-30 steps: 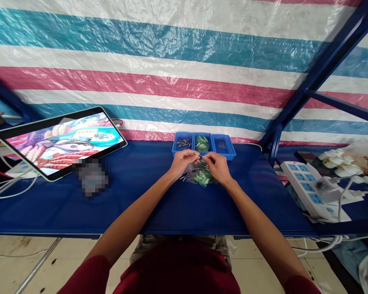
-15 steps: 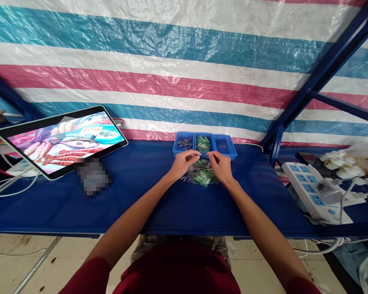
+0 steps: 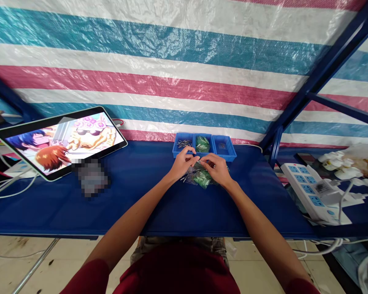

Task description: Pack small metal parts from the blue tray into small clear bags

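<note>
A: Head view. Materials?

B: Smooth blue desk point(image 3: 159, 204), woven plastic sheet point(image 3: 171, 85) behind it, glossy and creased, striped teal, white and pink. Three shallow rectangular blue bins point(image 3: 223, 156), side by side at the back. Left one has thin metallic pins point(image 3: 184, 143), middle one a crinkly green packet point(image 3: 203, 144), right one some small stuff, too small to name.

A: Under the hands?

B: Loose clear and green plastic packaging point(image 3: 202, 179) with more thin metallic pieces, flat on the desk, in front of the bins.

A: Hand pose?

B: Both forearms reach in from the near side and angle inward. Left hand point(image 3: 182, 164): palm turned inward, one finger arched high over the thumb. Right hand point(image 3: 217, 168): fingers curled, tips pointing at the left thumb.

A: Grip on each?

B: Left grip: gap under the arched finger, but can't tell if the lower tips are clamped. Right grip: tips bunched close, can't tell if they're shut on anything. Tiny pale piece point(image 3: 199, 161) at the meeting fingertips, above the packaging; which hand has it is unclear.

A: Versus the earlier frame?

B: Half a second ago the fingertips were slightly apart; now they meet. Left finger is arched higher. The tablet point(image 3: 64, 143), tilted on the left, shows a different cartoon scene. Bins and packaging look unmoved.
</note>
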Available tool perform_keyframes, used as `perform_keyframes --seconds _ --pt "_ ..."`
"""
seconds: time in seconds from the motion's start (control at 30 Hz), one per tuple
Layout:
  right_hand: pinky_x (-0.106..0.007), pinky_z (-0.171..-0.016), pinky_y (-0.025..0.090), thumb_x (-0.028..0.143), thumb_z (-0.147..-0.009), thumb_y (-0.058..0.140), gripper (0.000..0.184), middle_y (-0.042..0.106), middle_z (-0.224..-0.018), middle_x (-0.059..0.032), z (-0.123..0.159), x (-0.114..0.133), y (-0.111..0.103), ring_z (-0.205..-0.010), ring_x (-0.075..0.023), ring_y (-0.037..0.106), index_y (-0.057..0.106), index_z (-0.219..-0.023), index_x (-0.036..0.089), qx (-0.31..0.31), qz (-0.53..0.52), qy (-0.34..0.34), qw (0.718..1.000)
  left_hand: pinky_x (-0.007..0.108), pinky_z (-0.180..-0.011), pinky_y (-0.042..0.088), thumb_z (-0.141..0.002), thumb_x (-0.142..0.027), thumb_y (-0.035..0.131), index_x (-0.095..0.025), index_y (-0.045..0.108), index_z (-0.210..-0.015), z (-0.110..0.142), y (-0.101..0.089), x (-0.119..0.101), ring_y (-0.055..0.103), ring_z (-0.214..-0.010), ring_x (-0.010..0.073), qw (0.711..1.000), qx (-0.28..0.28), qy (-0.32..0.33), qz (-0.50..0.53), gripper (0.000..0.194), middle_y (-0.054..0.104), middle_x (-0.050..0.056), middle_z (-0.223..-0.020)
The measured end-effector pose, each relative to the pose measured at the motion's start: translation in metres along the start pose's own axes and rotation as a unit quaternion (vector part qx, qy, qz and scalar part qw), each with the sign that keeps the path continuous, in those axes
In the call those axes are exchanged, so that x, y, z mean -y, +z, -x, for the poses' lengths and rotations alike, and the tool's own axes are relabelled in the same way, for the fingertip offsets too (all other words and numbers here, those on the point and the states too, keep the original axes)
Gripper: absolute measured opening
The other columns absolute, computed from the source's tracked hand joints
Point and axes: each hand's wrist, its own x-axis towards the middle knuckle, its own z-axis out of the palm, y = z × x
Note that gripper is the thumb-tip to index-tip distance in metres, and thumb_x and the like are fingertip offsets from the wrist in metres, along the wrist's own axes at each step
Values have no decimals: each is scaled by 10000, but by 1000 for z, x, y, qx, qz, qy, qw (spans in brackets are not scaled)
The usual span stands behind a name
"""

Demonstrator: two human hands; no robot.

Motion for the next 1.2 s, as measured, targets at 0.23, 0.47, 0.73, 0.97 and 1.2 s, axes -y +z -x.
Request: perform_keyframes --seconds 0.23,0.47,0.73,0.97,1.2 --pt "-280 -566 431 414 -888 547 248 621 -757 -41 1 1 -1 -588 -146 519 677 -843 208 -5 0 7 1000 192 -455 312 -788 -473 651 -189 488 -857 -1 2 2 387 -414 56 1000 -18 -7 11 335 484 -79 -495" --pt "-269 -571 424 418 -898 537 256 614 -742 -33 1 -1 0 -585 -140 512 671 -848 205 0 5 4 1000 182 -429 299 -782 -472 661 -185 526 -874 0 4 3 404 -407 57 999 -23 -15 17 331 480 -75 -495" --pt "-280 -582 426 439 -908 509 304 635 -747 -37 -1 2 -3 -559 -135 503 659 -813 191 -74 22 25 997 230 -456 400 -703 -425 736 -120 664 -823 -3 1 3 565 -532 121 995 -55 -19 84 336 692 66 -721" --pt "-279 -578 429 422 -909 506 286 655 -773 -42 0 -2 0 -557 -137 512 656 -816 196 -50 13 31 998 233 -434 394 -690 -414 744 -122 685 -765 -1 -1 0 563 -496 120 995 -79 -2 54 307 703 72 -703" --pt "-278 -595 423 411 -917 495 292 646 -743 -40 -1 -2 1 -596 -152 532 654 -804 194 -51 18 26 998 231 -480 409 -683 -375 758 -126 715 -857 -2 2 4 554 -531 115 993 -85 -17 78 306 670 38 -658"
